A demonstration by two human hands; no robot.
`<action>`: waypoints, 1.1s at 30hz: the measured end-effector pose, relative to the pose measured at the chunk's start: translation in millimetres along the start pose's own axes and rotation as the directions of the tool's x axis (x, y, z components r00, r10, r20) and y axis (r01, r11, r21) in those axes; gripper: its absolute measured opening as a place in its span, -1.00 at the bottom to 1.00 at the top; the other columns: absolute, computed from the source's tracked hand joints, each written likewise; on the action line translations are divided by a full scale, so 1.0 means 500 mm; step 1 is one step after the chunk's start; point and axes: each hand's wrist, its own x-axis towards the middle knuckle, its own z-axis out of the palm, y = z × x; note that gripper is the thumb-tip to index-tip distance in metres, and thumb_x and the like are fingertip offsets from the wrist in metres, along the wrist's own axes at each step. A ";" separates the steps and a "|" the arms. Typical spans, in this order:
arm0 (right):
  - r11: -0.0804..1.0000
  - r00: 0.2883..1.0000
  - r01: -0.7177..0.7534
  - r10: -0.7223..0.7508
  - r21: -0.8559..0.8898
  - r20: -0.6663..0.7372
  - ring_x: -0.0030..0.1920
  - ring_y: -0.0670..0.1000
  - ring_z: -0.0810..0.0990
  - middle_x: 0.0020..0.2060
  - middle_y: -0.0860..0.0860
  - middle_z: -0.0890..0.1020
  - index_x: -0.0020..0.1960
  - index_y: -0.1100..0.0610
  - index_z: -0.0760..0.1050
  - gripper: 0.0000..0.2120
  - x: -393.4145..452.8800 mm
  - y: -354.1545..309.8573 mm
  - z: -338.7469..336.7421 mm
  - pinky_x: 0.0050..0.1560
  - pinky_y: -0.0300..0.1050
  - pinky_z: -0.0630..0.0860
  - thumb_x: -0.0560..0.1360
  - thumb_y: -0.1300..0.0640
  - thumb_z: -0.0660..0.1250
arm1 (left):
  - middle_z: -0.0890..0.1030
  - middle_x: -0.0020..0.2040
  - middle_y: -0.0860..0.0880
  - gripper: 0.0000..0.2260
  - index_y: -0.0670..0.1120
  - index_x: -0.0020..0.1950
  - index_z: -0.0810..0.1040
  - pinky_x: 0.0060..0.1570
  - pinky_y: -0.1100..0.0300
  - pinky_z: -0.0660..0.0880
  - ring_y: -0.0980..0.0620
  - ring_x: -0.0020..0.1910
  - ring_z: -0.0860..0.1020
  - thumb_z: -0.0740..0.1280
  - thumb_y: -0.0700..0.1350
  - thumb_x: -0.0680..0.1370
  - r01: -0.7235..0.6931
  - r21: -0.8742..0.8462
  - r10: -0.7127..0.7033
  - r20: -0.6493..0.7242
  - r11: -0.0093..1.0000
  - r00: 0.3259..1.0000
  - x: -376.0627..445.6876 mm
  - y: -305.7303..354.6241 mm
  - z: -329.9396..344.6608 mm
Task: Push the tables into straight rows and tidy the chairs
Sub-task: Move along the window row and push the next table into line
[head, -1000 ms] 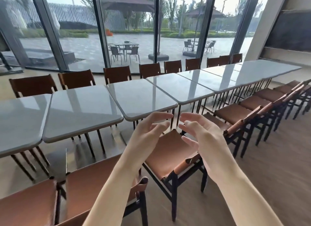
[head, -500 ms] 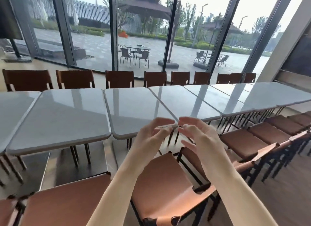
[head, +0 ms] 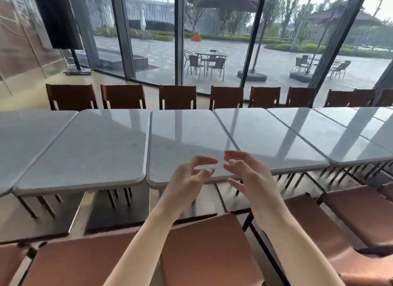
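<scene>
A row of grey square tables runs across the view, with one table [head: 182, 141] straight in front of me and another [head: 263, 136] to its right. My left hand [head: 187, 181] and my right hand [head: 248, 175] hover side by side over the near edge of the middle table, fingers loosely spread and holding nothing. Brown chairs [head: 177, 97] line the far side of the tables. Below my arms are the leather seats of near-side chairs [head: 204, 249], [head: 357, 213].
A glass wall with dark frames [head: 178, 41] stands behind the far chairs. A black screen on a stand [head: 57, 19] is at the back left. The tables' thin dark legs [head: 112, 198] stand on a wooden floor.
The view has turned left and closer, so the tables now lie square in front of me. My hands have risen from over the near chairs to the table edge, still holding nothing.
</scene>
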 end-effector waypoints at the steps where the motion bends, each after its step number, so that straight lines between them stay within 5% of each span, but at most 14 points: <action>1: 1.000 1.000 -0.004 0.004 -0.008 0.016 0.24 -0.10 0.60 0.11 -0.17 0.68 0.13 -0.12 0.63 -0.77 0.044 0.017 -0.015 0.29 0.03 0.53 0.60 0.14 0.29 | 0.70 0.01 0.27 -0.82 0.17 0.15 0.64 0.08 0.38 0.47 0.36 0.07 0.60 0.31 -0.07 0.65 0.009 0.000 -0.009 -0.022 1.000 1.000 0.037 -0.016 0.015; 3: 0.999 0.998 -0.025 0.027 -0.035 0.051 0.24 -0.10 0.59 0.10 -0.18 0.68 0.13 -0.14 0.63 -0.77 0.136 0.052 -0.042 0.34 0.07 0.49 0.60 0.13 0.29 | 0.69 0.02 0.25 -0.84 0.15 0.14 0.64 -0.04 0.53 0.43 0.36 0.07 0.60 0.32 -0.07 0.64 0.032 0.012 -0.031 -0.074 0.999 0.997 0.114 -0.047 0.043; 6: 0.994 0.994 -0.065 0.072 -0.083 0.084 0.20 -0.14 0.59 0.08 -0.19 0.66 0.14 -0.12 0.61 -0.78 0.269 0.109 -0.073 0.32 0.09 0.51 0.60 0.14 0.29 | 0.68 0.09 0.22 -0.86 0.10 0.15 0.63 0.00 0.49 0.46 0.32 0.12 0.60 0.35 -0.09 0.63 0.063 0.064 -0.054 -0.139 0.996 0.989 0.233 -0.103 0.076; 11: 0.974 0.985 -0.032 0.069 -0.225 0.160 0.20 -0.12 0.56 0.20 -0.11 0.61 0.28 -0.02 0.53 -0.73 0.477 0.247 -0.101 -0.04 -0.35 0.45 0.61 0.16 0.31 | 0.55 0.27 0.24 -0.82 0.12 0.16 0.59 0.24 0.22 0.44 0.26 0.27 0.50 0.43 -0.04 0.57 0.123 0.262 -0.069 -0.206 0.957 0.976 0.407 -0.269 0.103; 15: 0.918 0.978 -0.058 0.131 -0.392 0.163 0.33 -0.01 0.49 0.34 0.00 0.52 0.40 0.05 0.44 -0.59 0.589 0.412 -0.094 0.22 -0.10 0.43 0.57 0.12 0.37 | 0.40 0.42 0.10 -0.70 0.10 0.23 0.52 0.45 0.09 0.32 0.16 0.42 0.36 0.47 0.01 0.53 0.234 0.441 -0.166 -0.188 0.867 0.968 0.471 -0.423 0.102; 19: 0.839 0.946 -0.039 0.207 -0.543 0.252 0.47 0.04 0.29 0.47 0.05 0.30 0.51 0.08 0.29 -0.36 0.667 0.547 -0.061 0.39 -0.06 0.28 0.51 0.02 0.45 | 0.17 0.57 0.08 -0.44 0.09 0.41 0.41 0.49 0.09 0.21 0.01 0.54 0.21 0.50 0.13 0.47 0.306 0.663 -0.290 -0.139 0.683 0.947 0.504 -0.557 0.074; 21: 0.760 0.922 0.014 0.241 -0.650 0.301 0.55 0.11 0.13 0.56 0.09 0.15 0.56 0.06 0.19 -0.21 0.707 0.604 -0.042 0.50 0.06 0.21 0.47 -0.12 0.47 | 0.01 0.62 0.07 -0.28 0.11 0.51 0.30 0.53 -0.01 0.15 -0.07 0.58 0.10 0.51 0.18 0.44 0.316 0.767 -0.346 -0.131 0.558 0.929 0.522 -0.621 0.054; 24: 0.467 0.874 0.202 0.310 -0.861 0.373 0.61 0.17 -0.18 0.61 0.13 -0.14 0.62 -0.01 -0.04 0.04 0.771 0.683 -0.017 0.54 0.31 -0.10 0.37 -0.42 0.37 | -0.31 0.61 0.10 -0.07 0.20 0.60 0.06 0.58 -0.21 -0.16 -0.17 0.61 -0.29 0.52 0.27 0.37 0.276 0.876 -0.391 -0.111 0.396 0.914 0.558 -0.706 0.031; 28: 0.236 0.791 0.450 0.341 -0.861 0.507 0.56 0.19 -0.44 0.58 0.08 -0.37 0.62 -0.06 -0.24 0.24 0.856 0.770 0.022 0.43 0.45 -0.33 0.21 -0.62 0.25 | -0.47 0.57 0.07 0.10 0.28 0.60 -0.20 0.41 -0.37 -0.44 -0.27 0.51 -0.51 0.47 0.40 0.31 0.092 0.959 -0.429 0.034 0.269 0.903 0.620 -0.800 -0.002; 30: 0.204 0.765 0.513 0.333 -0.834 0.551 0.57 0.21 -0.41 0.60 0.08 -0.31 0.63 -0.08 -0.25 0.26 0.874 0.816 0.033 0.44 0.49 -0.31 0.17 -0.66 0.19 | -0.45 0.59 0.08 0.10 0.30 0.59 -0.27 0.38 -0.44 -0.45 -0.25 0.51 -0.52 0.39 0.49 0.30 0.028 0.968 -0.471 0.095 0.249 0.877 0.634 -0.842 -0.016; 33: 0.172 0.767 0.575 0.226 -0.800 0.600 0.60 0.29 0.01 0.60 0.18 0.13 0.62 0.04 0.13 0.24 0.867 0.872 0.033 0.42 0.55 0.01 0.15 -0.69 0.12 | -0.38 0.62 0.08 0.08 0.31 0.59 -0.31 0.40 -0.44 -0.42 -0.22 0.54 -0.48 0.28 0.57 0.30 -0.009 0.976 -0.447 0.107 0.215 0.888 0.630 -0.883 -0.027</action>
